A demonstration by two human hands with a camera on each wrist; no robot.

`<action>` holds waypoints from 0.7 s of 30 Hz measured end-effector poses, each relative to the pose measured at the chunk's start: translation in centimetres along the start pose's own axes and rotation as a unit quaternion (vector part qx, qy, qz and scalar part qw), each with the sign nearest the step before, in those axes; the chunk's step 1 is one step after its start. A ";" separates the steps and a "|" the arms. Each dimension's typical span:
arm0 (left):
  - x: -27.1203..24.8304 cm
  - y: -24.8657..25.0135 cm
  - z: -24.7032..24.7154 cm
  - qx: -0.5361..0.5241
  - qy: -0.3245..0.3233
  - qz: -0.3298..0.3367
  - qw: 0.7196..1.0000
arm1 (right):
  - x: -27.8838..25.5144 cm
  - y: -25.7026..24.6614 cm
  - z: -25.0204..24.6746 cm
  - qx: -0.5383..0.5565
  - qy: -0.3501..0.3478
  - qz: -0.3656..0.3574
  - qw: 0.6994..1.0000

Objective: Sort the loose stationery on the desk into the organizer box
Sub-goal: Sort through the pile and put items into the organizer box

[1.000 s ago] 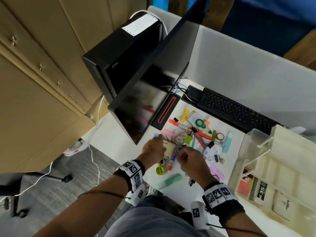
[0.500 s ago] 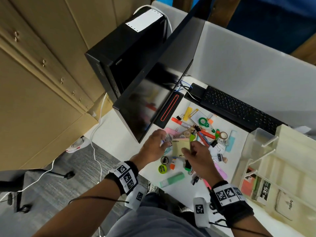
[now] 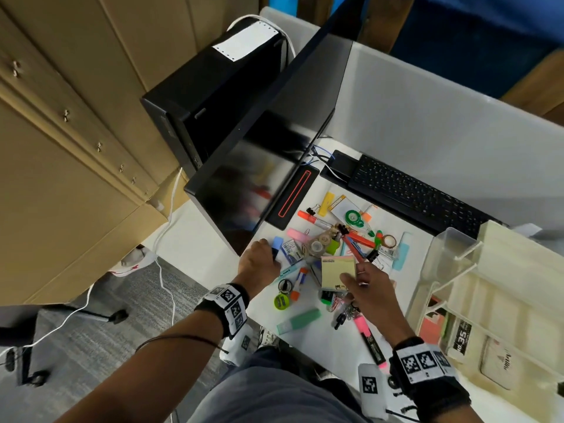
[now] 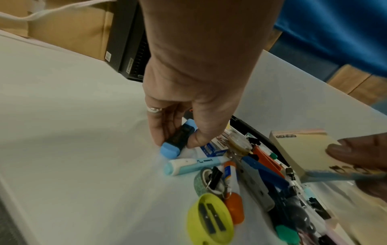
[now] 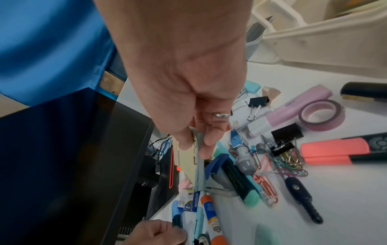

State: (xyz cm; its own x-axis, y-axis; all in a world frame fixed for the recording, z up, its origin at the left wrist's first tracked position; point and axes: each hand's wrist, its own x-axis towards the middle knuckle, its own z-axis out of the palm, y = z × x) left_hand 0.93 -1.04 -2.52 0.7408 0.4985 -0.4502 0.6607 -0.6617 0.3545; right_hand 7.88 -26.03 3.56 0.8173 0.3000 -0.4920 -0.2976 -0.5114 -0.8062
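Sticky-note pad (image 3: pixel 338 271) pinched by right hand (image 3: pixel 367 290), blue highlighter (image 4: pixel 178 137) gripped by left hand (image 3: pixel 258 264); pad should be kept level when carried to organizer box (image 3: pixel 503 300)

Pale-yellow sticky-note pad (image 3: pixel 338 271), blue-capped black highlighter (image 4: pixel 178 139), lime-yellow sharpener (image 4: pixel 210 220) at six o'clock, white desk (image 4: pixel 73 132).

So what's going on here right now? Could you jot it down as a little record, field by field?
left hand: grips a blue highlighter lying on the desk
right hand: pinches a sticky note pad, lifted above the pile
pile: markers, clips, tape rolls, yellow sharpener, loose on the desk
organizer: at the right of the desk, already holding a few items
monitor: behind the pile, screen dark
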 end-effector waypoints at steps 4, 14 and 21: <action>-0.7 1.3 -0.6 -0.012 -0.008 0.009 1.000 | -0.4 0.1 -1.1 0.007 -0.002 0.003 1.000; -5.7 9.2 -1.6 -0.096 -0.055 0.188 0.976 | -5.2 3.6 -10.2 0.054 -0.016 0.021 0.998; -9.4 16.7 1.3 -0.090 -0.177 0.315 0.928 | -11.0 11.9 -19.0 0.097 0.120 0.113 0.981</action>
State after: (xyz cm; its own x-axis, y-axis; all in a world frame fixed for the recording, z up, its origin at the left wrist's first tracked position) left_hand 4.80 -17.51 6.53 0.9215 -0.1922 -0.3376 0.1434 -0.6393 0.7555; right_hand 4.74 -50.74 5.66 0.8050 -0.0144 -0.5931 -0.5548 -0.3725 -0.7439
